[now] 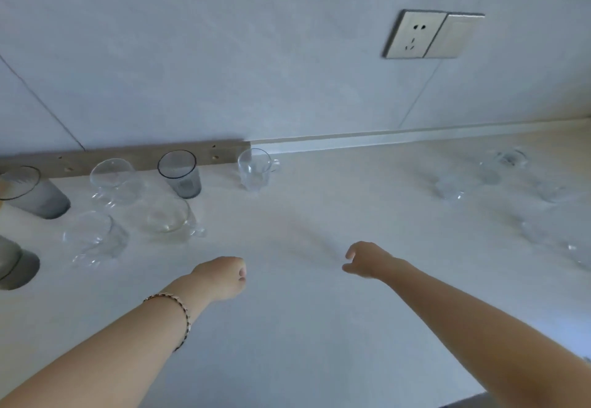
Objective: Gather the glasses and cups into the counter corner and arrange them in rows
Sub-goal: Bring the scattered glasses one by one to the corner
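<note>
Several glasses and cups stand grouped at the left of the white counter [303,327]: a grey tumbler [182,174], a clear handled mug [256,169], a clear cup [113,180], a clear cup [169,219] in front of it, another clear cup [92,238], and a grey glass [32,193] at the far left. Blurred clear glasses [454,188] sit far right. My left hand [224,276] hovers over the counter with curled fingers, holding nothing. My right hand [367,260] is apart from every glass, fingers loosely spread.
A wooden strip [134,155] runs along the wall behind the left group. A wall socket and switch [431,35] sit on the tiled wall at upper right. Another grey glass [12,263] is cut off at the left edge. The counter's front edge shows at lower right.
</note>
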The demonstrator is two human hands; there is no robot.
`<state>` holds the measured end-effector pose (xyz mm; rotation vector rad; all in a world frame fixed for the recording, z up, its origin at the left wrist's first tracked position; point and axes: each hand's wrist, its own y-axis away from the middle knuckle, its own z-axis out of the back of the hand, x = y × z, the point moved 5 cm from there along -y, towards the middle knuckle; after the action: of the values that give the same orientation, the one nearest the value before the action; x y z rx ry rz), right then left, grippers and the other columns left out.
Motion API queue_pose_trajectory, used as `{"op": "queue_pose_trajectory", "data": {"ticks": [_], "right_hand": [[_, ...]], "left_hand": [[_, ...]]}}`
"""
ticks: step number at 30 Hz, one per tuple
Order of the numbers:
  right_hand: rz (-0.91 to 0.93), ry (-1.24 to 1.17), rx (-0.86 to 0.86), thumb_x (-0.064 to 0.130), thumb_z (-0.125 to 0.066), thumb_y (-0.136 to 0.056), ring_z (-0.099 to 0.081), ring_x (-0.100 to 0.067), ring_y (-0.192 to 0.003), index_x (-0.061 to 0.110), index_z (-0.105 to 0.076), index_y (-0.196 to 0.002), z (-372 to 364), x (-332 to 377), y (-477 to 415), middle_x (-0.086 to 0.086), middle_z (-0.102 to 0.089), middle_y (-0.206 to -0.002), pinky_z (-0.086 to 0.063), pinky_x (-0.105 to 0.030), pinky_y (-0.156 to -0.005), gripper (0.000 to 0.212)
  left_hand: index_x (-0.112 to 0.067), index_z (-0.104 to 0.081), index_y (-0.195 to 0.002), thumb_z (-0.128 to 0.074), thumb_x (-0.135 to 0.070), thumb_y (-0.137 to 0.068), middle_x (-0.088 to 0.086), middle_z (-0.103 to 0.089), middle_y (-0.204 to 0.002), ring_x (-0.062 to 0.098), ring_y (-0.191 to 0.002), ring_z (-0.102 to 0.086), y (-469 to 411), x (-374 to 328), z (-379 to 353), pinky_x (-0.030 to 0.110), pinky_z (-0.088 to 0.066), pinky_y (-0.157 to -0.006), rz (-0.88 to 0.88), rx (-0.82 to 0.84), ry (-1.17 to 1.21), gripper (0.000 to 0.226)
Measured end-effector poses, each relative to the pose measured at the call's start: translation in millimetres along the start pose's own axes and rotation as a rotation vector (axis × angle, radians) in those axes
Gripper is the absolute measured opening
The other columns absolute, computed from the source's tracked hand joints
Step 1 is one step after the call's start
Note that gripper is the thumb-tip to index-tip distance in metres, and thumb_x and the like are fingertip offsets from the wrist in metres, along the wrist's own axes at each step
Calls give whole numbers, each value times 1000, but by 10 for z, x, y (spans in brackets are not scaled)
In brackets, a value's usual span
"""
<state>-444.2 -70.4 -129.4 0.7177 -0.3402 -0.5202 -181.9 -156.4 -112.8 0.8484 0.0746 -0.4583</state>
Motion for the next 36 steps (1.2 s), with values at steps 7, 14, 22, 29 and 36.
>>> {"op": "queue_pose_trajectory", "data": {"ticks": [7, 14, 22, 29, 36], "right_hand": [[-80, -52, -94, 29, -51, -90, -54, -19, -119, 21, -55, -125, 414, -1715, 23, 0, -58, -128, -44, -30, -97, 35], [-128, -67, -388, 23, -49, -91, -55, -26, -117, 14, -61, -118, 1332, -2737, -248, -7, -59, -126, -46, -32, -94, 31], [-170, -170, -414, 54, -59, -82, -47, -33, -125, 5, -33, -136, 2014, -2773, -878, -15, -42, -136, -44, -40, -94, 78], [-162, -254, -361, 50, -70, -74, -52, -32, -121, 10, -24, -140, 1902, -2712, -1179, -12, -40, -134, -47, -37, -90, 89], [-71, -276, -378, 37, -77, -70, -57, -34, -110, 18, -31, -136, 1755, -2585, -982, -14, -44, -128, -47, -36, -83, 83]], "left_hand": [[-18, -57, -116, -42, -25, -95, 2, -58, -128, 22, -118, -55, -430, -1525, -78, 34, -45, -102, -49, -24, 0, 27], [-26, -48, -89, -42, -24, -93, 1, -59, -121, 22, -112, -57, -702, -2559, -251, 36, -46, -99, -45, -12, 29, 7], [-27, -47, -87, -41, -24, -93, -6, -51, -101, 18, -97, -53, -861, -2718, -143, 30, -44, -88, 49, -50, 35, 9], [-26, -48, -89, -41, -24, -94, -2, -55, -103, 18, -95, -55, -909, -2476, -95, 30, -46, -89, 110, -62, 57, 8], [-27, -49, -89, -42, -23, -93, -5, -53, -99, 18, -96, -58, -753, -2038, -236, 32, -47, -92, 184, -35, 114, 9]]}}
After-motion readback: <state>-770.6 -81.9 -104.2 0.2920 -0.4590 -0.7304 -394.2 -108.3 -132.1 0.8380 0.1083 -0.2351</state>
